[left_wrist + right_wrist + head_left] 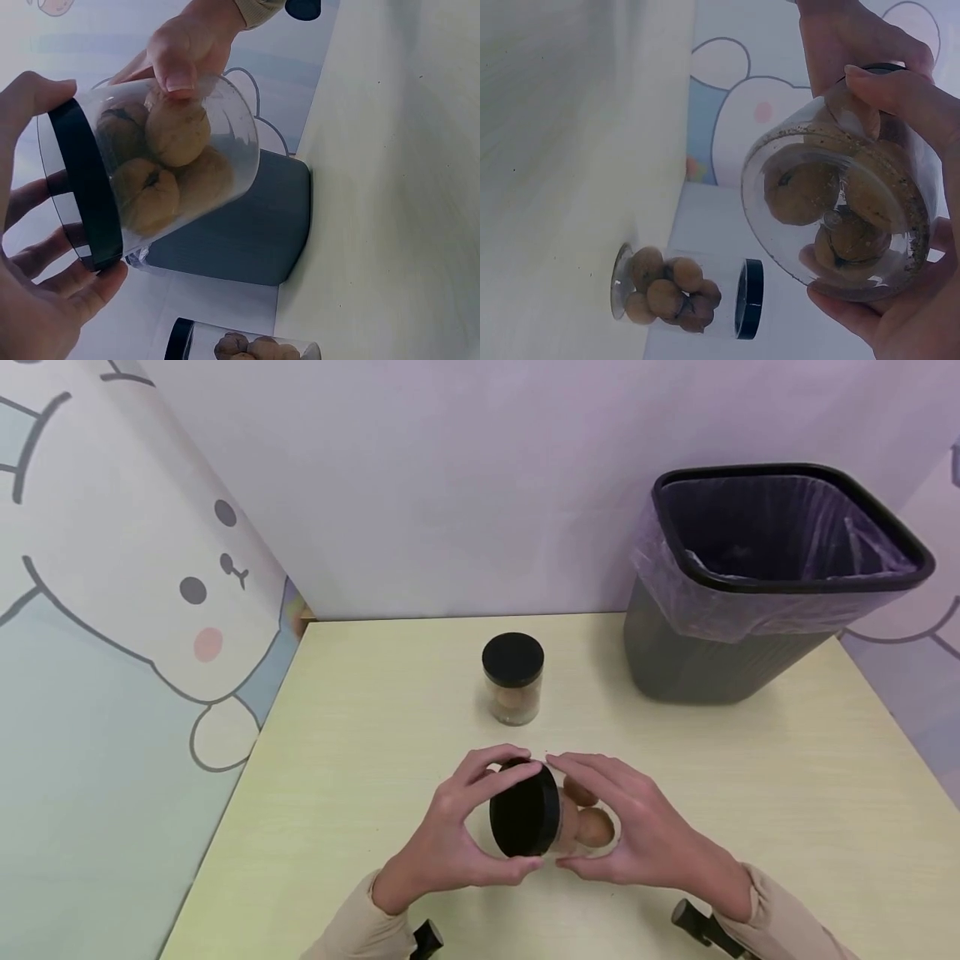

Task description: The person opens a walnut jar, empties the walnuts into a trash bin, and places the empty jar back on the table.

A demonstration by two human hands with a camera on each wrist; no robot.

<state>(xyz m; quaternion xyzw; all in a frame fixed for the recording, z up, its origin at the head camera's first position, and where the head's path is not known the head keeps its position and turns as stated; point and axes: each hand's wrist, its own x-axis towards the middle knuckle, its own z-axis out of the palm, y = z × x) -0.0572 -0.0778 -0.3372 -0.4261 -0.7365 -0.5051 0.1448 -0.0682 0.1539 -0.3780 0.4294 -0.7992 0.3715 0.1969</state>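
1. Currently, left hand (450, 839): fingers curled wide around the black lid (525, 810) of a clear jar (840, 217), thumb under the rim, fingertips over the top edge. Firm grip on the lid.
2. Right hand (637, 831): fingers and thumb curled around the jar's clear body, thumb below, fingers above. Wrist views show a fingertip pressed on the glass wall.
3. Jar is held tipped on its side between both hands, above the near middle of the table (750, 793), lid end facing the left hand.
4. Contents: brown walnuts (161, 165). About four visible through the wall in the left wrist view; exact count hidden by fingers.
5. Labels: no readable writing on either jar or lid.
6. Second jar (513, 681): same type, black lid on, stands upright on the table beyond the hands, well apart from them. Holds walnuts too; count unclear.
7. Count: two jars, two black lids, one bin.
8. Bin (750, 602): dark, with a purple liner, at the far right of the table.
9. Left wall: cartoon bear print (150, 593).
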